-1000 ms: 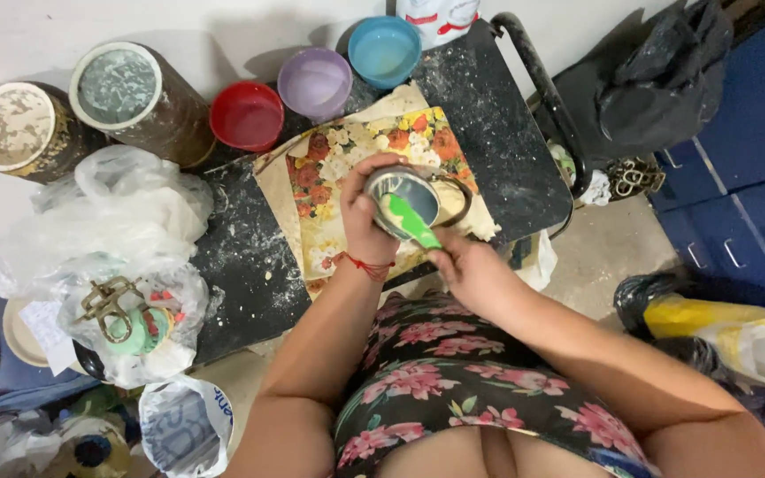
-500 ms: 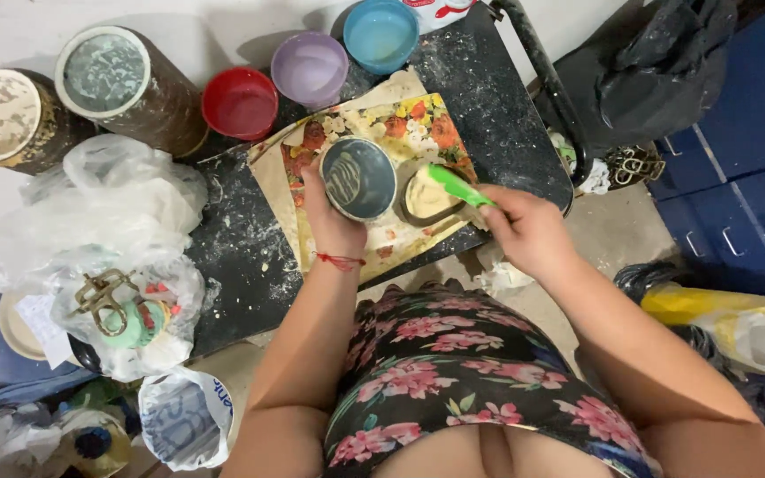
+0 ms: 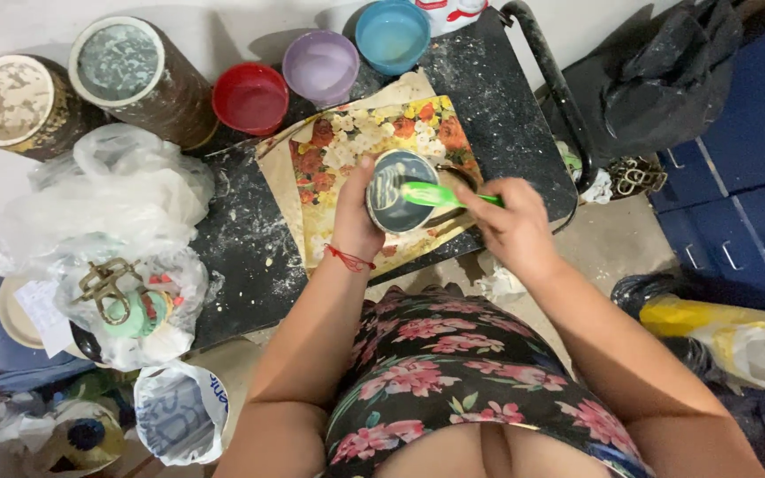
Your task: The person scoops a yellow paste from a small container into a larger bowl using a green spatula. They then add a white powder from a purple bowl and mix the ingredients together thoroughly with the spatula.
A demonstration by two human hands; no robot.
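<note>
My left hand [image 3: 357, 221] cups a small grey round lid [image 3: 397, 190] over the floral sheet [image 3: 356, 146] — fingers curled about its rim. My right hand [image 3: 511, 226] pinches a green brush [image 3: 440, 196] — its tip touching the lid. Red [image 3: 250, 96], lilac [image 3: 320, 66] and blue cups [image 3: 392, 34] stand behind.

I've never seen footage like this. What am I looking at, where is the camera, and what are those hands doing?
There is no machine here: a person wears a camera on the head, so you look straight down at their own arms and lap. The left hand holds a small round tin with a dark inside. The right hand holds a green-handled brush with its tip in the tin. Beneath them lies a flower-printed sheet on a paint-speckled black work surface. Along the far edge stand a red bowl, a purple bowl and a blue bowl, with two large round canisters at the left, above crumpled clear plastic bags.
</note>
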